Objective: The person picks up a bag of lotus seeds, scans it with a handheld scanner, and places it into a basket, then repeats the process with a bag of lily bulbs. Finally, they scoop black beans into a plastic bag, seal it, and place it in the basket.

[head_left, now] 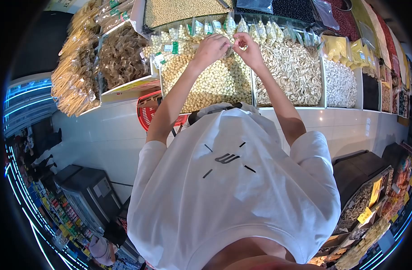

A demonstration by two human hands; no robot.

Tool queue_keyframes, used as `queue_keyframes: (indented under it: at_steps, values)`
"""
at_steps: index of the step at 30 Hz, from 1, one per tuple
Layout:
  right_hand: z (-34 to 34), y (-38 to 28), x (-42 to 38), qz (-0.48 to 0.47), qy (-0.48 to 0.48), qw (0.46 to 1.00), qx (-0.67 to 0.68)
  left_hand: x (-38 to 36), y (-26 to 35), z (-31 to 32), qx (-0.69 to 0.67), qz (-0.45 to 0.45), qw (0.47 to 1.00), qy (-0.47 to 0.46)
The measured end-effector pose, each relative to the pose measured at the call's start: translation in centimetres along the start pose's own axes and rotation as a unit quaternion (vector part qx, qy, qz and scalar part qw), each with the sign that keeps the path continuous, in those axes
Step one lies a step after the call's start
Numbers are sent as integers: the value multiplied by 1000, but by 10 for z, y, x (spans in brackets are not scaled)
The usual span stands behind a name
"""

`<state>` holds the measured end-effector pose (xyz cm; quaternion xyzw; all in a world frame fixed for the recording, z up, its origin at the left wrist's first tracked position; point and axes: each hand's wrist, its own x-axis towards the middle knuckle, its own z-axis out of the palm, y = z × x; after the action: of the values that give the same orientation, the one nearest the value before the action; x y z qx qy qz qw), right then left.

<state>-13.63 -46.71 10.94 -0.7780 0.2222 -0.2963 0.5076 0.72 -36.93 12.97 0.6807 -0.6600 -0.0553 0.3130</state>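
I note my left hand (pixel 211 50) and right hand (pixel 248 51) close together, fingers curled, grip indeterminable, above the pale round seeds (pixel 206 85), near the far row of small bags (pixel 261 31).

Sign (pixel 57 6), top L: looks like "15.8", partly cut off. Shirt (pixel 233 189): slanted blk logo, maybe "W". Bag labels (pixel 168 48), yellow tags (pixel 364 215): too small to read.

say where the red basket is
In the head view, the red basket is on the person's left, partly hidden behind the left forearm, near the front edge of the bins.
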Motion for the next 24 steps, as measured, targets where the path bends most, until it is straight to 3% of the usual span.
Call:
queue_keyframes:
  at_steps: [13, 24]
  values:
    - [13, -10, 4, -20, -22, 1000, -5, -7, -1, -13, 5, -16, 1000, 8]
    - [15, -25, 13, -68, -82, 986, -128, -16, -7, -6, 67, -35, 997, 29]
